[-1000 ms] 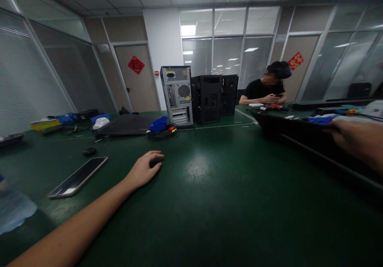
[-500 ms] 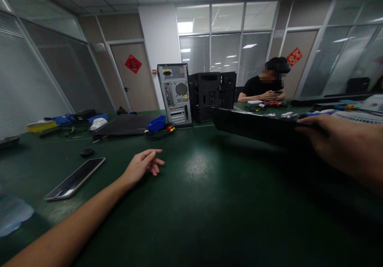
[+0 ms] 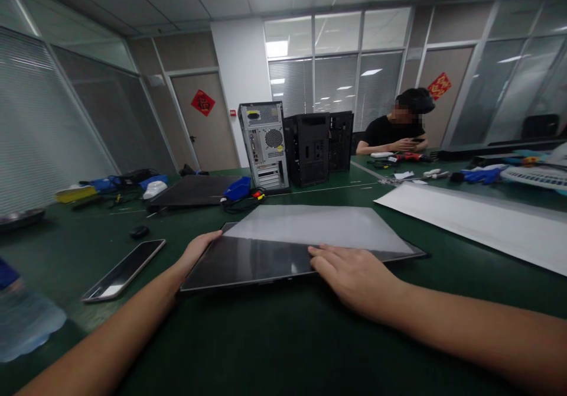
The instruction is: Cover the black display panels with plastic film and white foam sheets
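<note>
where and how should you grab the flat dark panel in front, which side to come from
Probably by its two short ends, one hand from the left, one from the right: the dark panel is wide, thin and flat, with slim edges that suit a pinch. The left hand is at its left end; the right hand lies over the near long edge.

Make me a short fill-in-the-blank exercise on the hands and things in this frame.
1. The left hand and right hand both touch the flat panel over the ____ table.
2. Of those hands, the ____ one is nearer the phone.
3. In the picture, the long white sheet lies to the ____ of the flat panel.

Missing words: green; left; right.
</note>
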